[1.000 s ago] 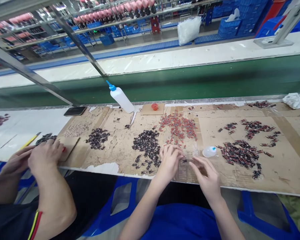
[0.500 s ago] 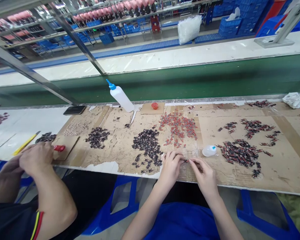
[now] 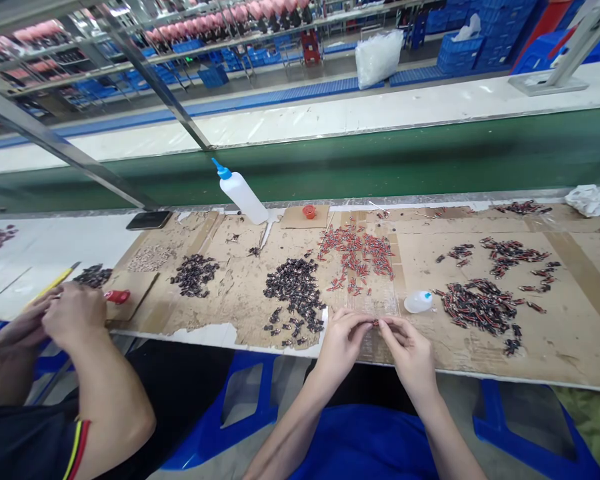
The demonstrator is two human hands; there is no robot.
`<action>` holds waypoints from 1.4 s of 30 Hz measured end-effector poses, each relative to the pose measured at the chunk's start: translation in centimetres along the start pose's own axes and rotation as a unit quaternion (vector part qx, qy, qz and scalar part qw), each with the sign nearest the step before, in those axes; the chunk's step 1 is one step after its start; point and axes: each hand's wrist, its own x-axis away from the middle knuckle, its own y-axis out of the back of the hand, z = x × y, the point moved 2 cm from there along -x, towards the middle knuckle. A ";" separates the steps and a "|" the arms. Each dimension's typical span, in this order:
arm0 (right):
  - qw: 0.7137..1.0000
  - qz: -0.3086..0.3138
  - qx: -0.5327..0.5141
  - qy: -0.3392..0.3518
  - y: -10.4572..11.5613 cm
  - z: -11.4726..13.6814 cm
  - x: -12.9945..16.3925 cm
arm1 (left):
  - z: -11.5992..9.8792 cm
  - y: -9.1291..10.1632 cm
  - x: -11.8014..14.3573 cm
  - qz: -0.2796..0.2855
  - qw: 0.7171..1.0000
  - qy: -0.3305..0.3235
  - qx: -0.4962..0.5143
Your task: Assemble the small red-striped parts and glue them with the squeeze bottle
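Note:
Over the front of the cardboard (image 3: 240,300), my left hand (image 3: 344,337) and my right hand (image 3: 407,343) meet fingertip to fingertip. Both are closed in a pinch on one small red-and-black part (image 3: 375,323), mostly covered by the fingers. Left of my hands lies a pile of small black parts (image 3: 293,287). Beyond them is a spread of small red parts (image 3: 355,250). A small white squeeze bottle (image 3: 418,302) with a blue tip lies by my right hand. Farther right is a heap of red-and-black parts (image 3: 480,307).
A tall white bottle (image 3: 244,197) with a blue nozzle leans at the back, near a red cap (image 3: 309,212). At left a co-worker's hands (image 3: 73,313) work beside a yellow cutter (image 3: 53,283) and a red container (image 3: 117,297). A dark phone (image 3: 149,220) lies behind.
My left hand's fingers have shifted and drawn in against my right fingertips, around the small part. The co-worker's hands have moved slightly. The piles look the same.

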 end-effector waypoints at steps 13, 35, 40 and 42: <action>0.991 -0.057 0.057 0.106 0.6 0.2 0.8 | -1.4 0.0 0.2 -0.009 0.990 0.073 0.118; 0.981 0.030 0.106 0.159 2.6 1.9 -0.1 | -1.9 -1.4 0.2 0.001 0.991 0.093 0.101; 0.971 -0.009 0.131 0.199 4.3 2.2 -0.1 | -2.6 -2.6 -0.1 0.034 0.992 0.031 0.115; 0.967 -0.038 0.144 0.206 5.5 1.7 -0.1 | -2.3 -2.6 -0.4 0.044 0.995 -0.003 0.089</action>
